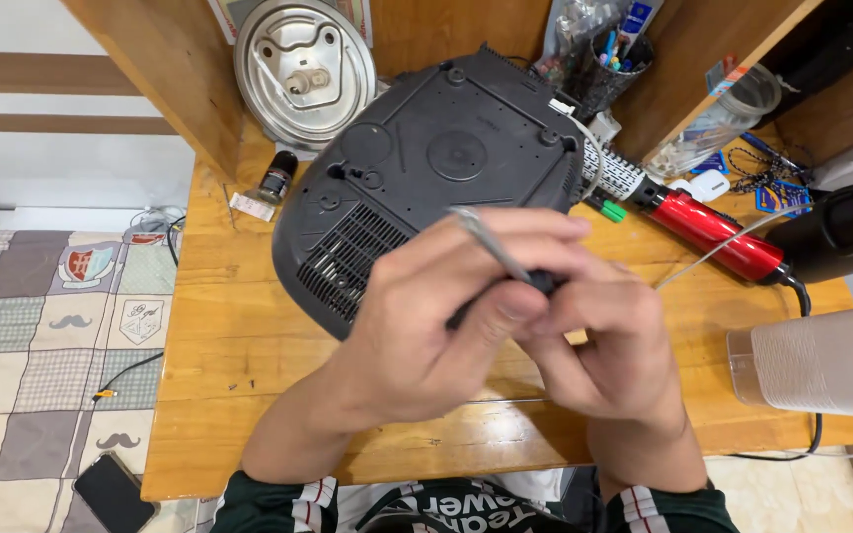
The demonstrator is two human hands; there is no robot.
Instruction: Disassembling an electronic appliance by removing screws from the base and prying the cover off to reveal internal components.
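A black appliance (426,168) lies upside down on the wooden table (229,345), its vented base facing up. Both my hands are over its near edge. My left hand (446,316) and my right hand (599,341) are closed together around a screwdriver (491,247) with a thin metal shaft and a dark handle. The shaft points up and to the left above my fingers. The handle is mostly hidden between my hands.
A round metal lid (305,69) leans at the back. A small dark bottle (275,178) stands beside it. A red hair brush tool (703,227), a pen cup (609,64), a glass jar (718,118) and a white box-like device (826,360) sit to the right. A phone (114,491) lies on the patterned mat.
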